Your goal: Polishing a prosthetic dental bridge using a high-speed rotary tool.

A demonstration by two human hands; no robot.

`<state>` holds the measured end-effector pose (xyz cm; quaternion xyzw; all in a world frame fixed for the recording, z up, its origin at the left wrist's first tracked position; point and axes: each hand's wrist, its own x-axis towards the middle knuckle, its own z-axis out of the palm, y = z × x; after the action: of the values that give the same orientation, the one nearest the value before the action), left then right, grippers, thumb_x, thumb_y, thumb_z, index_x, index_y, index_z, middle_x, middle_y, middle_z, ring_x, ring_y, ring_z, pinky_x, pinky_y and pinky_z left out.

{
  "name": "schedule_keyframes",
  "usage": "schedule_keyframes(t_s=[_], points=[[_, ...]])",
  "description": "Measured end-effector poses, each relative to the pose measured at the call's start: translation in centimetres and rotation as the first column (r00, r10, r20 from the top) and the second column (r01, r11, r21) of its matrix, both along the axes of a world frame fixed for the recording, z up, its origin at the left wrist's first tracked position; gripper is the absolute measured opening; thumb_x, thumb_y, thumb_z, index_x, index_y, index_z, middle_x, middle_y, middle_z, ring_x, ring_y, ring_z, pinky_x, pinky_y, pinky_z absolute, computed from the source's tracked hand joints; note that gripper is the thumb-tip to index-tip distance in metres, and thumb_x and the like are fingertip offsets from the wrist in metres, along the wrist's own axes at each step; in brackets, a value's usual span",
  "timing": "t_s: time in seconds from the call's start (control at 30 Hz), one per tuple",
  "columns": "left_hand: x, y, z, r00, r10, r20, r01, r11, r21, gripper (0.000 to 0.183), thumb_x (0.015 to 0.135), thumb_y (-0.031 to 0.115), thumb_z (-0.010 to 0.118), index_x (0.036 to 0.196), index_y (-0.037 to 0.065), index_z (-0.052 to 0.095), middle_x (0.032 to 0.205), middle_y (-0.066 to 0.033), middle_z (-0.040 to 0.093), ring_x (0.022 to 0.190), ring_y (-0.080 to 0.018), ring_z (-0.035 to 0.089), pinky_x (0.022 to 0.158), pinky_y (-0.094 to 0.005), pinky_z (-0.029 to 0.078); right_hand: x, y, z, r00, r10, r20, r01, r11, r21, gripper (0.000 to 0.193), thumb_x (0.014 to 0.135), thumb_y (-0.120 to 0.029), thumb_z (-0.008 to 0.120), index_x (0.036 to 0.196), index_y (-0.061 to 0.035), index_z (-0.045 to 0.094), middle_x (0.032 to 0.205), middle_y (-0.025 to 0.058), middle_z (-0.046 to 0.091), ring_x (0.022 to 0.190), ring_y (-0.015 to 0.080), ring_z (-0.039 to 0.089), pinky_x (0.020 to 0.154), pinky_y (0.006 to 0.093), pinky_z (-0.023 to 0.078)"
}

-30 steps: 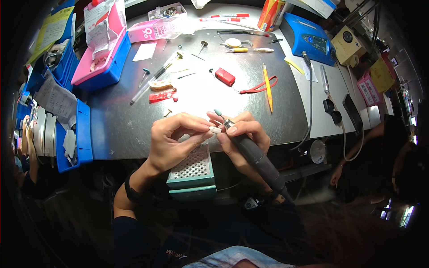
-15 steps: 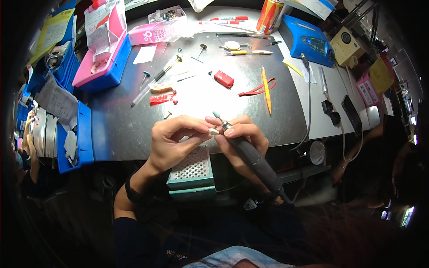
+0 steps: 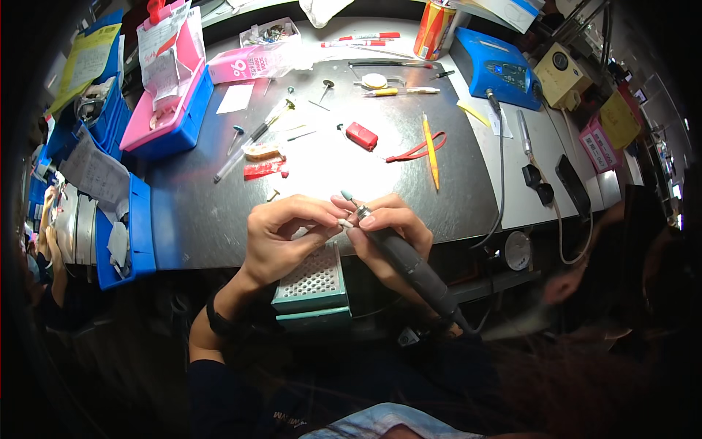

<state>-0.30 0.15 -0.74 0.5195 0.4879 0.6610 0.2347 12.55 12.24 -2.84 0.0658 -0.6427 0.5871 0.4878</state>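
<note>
Between the thumb and fingertips of my left hand (image 3: 281, 230) is a small whitish piece, perhaps a dental crown (image 3: 344, 224); the fingers cover part of it. My right hand (image 3: 395, 223) wraps round a dark rotary handpiece (image 3: 411, 267), thumb on top near its metal nose. A pale green pointed grinding stone (image 3: 347, 195) sticks out of the handpiece, aimed up and away from me. The stone stands apart from the whitish piece. Both hands meet just over the front edge of the metal-topped bench (image 3: 197, 238), above a perforated teal-edged drawer box (image 3: 311, 278).
Beyond the hands lie a red fob (image 3: 361, 135), a yellow pencil-like tool (image 3: 431, 157), a clear pen (image 3: 241, 152) and several mounted burs. Blue and pink bins (image 3: 164, 121) stand left. A blue control unit (image 3: 497, 69) and dark phone (image 3: 574, 186) are right. Other people's arms show at both sides.
The whole view has shifted slightly. The whitish piece is tilted differently in my left fingers. My grip on the handpiece looks the same.
</note>
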Motion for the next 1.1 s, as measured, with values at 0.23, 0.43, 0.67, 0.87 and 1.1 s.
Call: schedule_keyframes(t_s=[0.23,0.43,0.67,0.87,1.1], points=[[0.08,-0.18,-0.12,0.999,0.007,0.051,-0.006,1.000,-0.025,0.020,0.076,-0.018,0.065,0.091,-0.004,0.061,0.097,-0.0161,0.065,0.096,-0.0240,0.065,0.087,-0.0345,0.053,-0.01,-0.22,0.07,0.999,0.022,0.030,-0.021,0.998,-0.052,0.029,0.076,0.014,0.067,0.098,-0.0025,0.058,0.090,0.0129,0.061,0.095,0.0270,0.067,0.083,0.0344,0.054],[0.21,0.04,0.40,0.997,-0.006,0.073,0.010,0.998,-0.059,0.018,0.080,-0.012,0.065,0.098,-0.008,0.063,0.098,-0.0162,0.066,0.096,-0.0226,0.066,0.086,-0.0314,0.055,0.74,0.11,-0.42,0.990,0.040,0.132,-0.042,0.999,0.017,0.031,0.082,0.013,0.059,0.104,-0.0070,0.051,0.095,0.0141,0.058,0.104,0.0333,0.063,0.094,0.0447,0.050],[-0.03,0.11,-0.03,0.999,-0.029,0.045,0.030,0.999,-0.019,0.016,0.080,-0.012,0.065,0.095,-0.007,0.064,0.097,-0.0160,0.066,0.095,-0.0215,0.066,0.084,-0.0300,0.055,0.60,0.06,0.11,0.992,0.072,0.100,-0.072,0.997,-0.012,0.030,0.083,0.012,0.060,0.104,-0.0074,0.051,0.094,0.0134,0.058,0.103,0.0333,0.063,0.092,0.0440,0.051],[-0.22,-0.10,-0.13,0.997,-0.043,0.058,0.045,0.998,-0.035,0.015,0.080,-0.012,0.065,0.095,-0.007,0.064,0.097,-0.0160,0.066,0.094,-0.0221,0.066,0.085,-0.0319,0.054,0.18,-0.20,0.05,0.999,0.042,0.022,-0.040,0.995,-0.092,0.026,0.079,0.012,0.065,0.098,-0.0032,0.058,0.088,0.0126,0.060,0.097,0.0302,0.067,0.083,0.0344,0.054],[-0.04,-0.03,0.47,0.949,-0.041,0.312,0.072,0.994,-0.087,0.020,0.084,-0.010,0.063,0.104,-0.009,0.060,0.103,-0.0180,0.065,0.096,-0.0231,0.066,0.088,-0.0342,0.054,0.82,0.22,0.10,0.994,0.065,0.086,-0.062,0.997,-0.039,0.030,0.072,0.015,0.062,0.093,-0.0056,0.056,0.077,0.0086,0.051,0.094,0.0312,0.066,0.085,0.0383,0.053]])
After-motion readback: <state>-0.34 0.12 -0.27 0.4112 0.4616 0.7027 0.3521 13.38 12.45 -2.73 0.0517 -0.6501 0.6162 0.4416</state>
